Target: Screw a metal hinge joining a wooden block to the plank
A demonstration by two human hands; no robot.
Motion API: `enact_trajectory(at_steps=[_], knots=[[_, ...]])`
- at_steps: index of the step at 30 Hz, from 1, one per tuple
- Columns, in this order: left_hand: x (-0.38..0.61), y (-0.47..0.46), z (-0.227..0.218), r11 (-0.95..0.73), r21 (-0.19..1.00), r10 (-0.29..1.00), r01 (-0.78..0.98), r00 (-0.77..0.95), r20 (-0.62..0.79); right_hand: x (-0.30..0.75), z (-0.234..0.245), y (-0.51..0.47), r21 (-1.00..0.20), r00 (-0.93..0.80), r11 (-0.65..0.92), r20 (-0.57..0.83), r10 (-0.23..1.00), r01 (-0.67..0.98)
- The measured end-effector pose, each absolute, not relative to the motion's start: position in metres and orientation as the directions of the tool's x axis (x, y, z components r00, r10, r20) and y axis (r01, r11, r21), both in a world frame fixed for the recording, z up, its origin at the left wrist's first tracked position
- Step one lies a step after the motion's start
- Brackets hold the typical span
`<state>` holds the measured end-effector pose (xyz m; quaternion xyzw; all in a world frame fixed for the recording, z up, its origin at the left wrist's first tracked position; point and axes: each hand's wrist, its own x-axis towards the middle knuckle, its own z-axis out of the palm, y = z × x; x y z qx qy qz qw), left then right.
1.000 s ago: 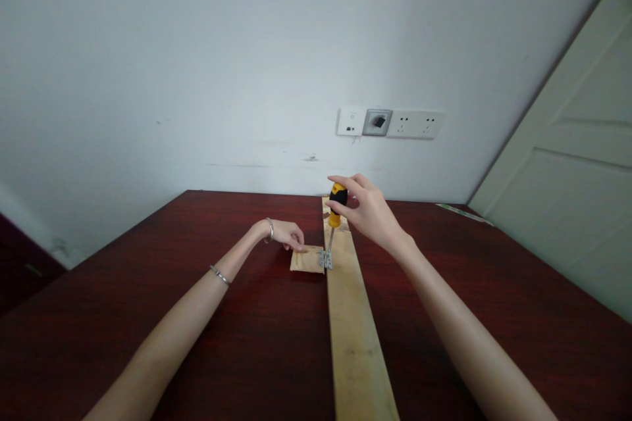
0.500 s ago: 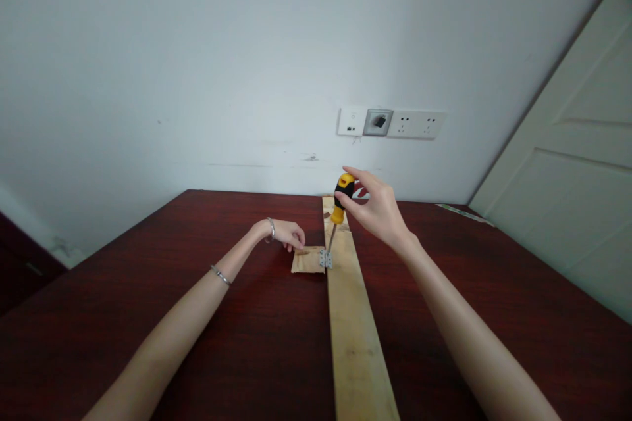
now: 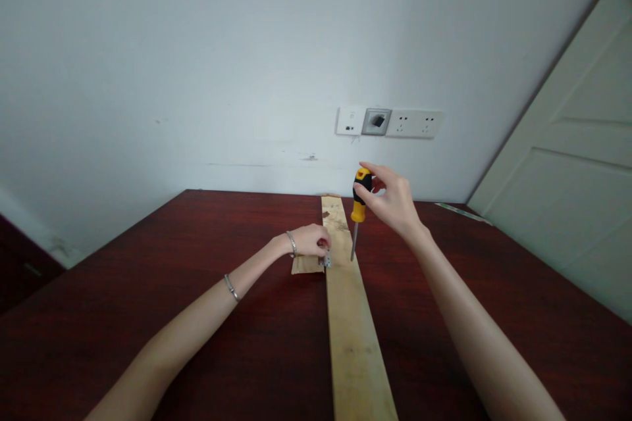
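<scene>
My right hand (image 3: 395,200) holds a screwdriver (image 3: 362,194) by its yellow and black handle. Its shaft points down over the right edge of a long wooden board (image 3: 353,322), off to the right of the hinge. A small metal hinge (image 3: 326,261) bridges the board and a small wooden piece (image 3: 307,266) on the left. Above the hinge, my left hand (image 3: 312,239) has its thumb and fingers pinched together; what is between them, if anything, is too small to make out. The hand covers part of the hinge and the small piece.
Both pieces of wood lie on a dark red wooden table (image 3: 237,348). A white wall (image 3: 247,79) with a row of sockets (image 3: 413,123) stands behind it. At the far right edge lies a thin printed strip (image 3: 461,212), near a pale panelled door (image 3: 573,164).
The screwdriver has come off the hinge and shifted right with my right hand. My left hand has moved right, from the small wooden piece to above the hinge.
</scene>
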<state>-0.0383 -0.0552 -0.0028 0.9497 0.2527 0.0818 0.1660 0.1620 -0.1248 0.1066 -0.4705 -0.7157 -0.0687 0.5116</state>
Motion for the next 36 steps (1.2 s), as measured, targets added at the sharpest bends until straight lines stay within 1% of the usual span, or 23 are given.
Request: enact_trajectory(at_steps=[3, 8, 16, 21, 36], knots=[[-0.0368, -0.0561, -0.0056, -0.817, 0.311, 0.527, 0.486, 0.848, 0.058, 0.1630, 0.1057, -0.1237, -0.379, -0.042, 0.542, 0.791, 0.611, 0.750], [-0.0403, -0.0559, -0.0069, -0.793, 0.357, 0.552, 0.494, 0.831, 0.075, 0.1640, 0.1051, -0.1245, -0.367, -0.049, 0.532, 0.788, 0.614, 0.763], [-0.0391, -0.0563, -0.0106, -0.792, 0.384, 0.545, 0.475, 0.833, 0.096, 0.1647, 0.1055, -0.1257, -0.367, -0.053, 0.531, 0.785, 0.617, 0.764], [-0.0394, -0.0550, -0.0135, -0.792, 0.395, 0.541, 0.466, 0.835, 0.098, 0.1654, 0.1044, -0.1243, -0.350, -0.058, 0.531, 0.792, 0.607, 0.772], [-0.0415, -0.0549, -0.0127, -0.796, 0.407, 0.532, 0.448, 0.839, 0.118, 0.1647, 0.1057, -0.1267, -0.372, -0.053, 0.535, 0.782, 0.621, 0.759]])
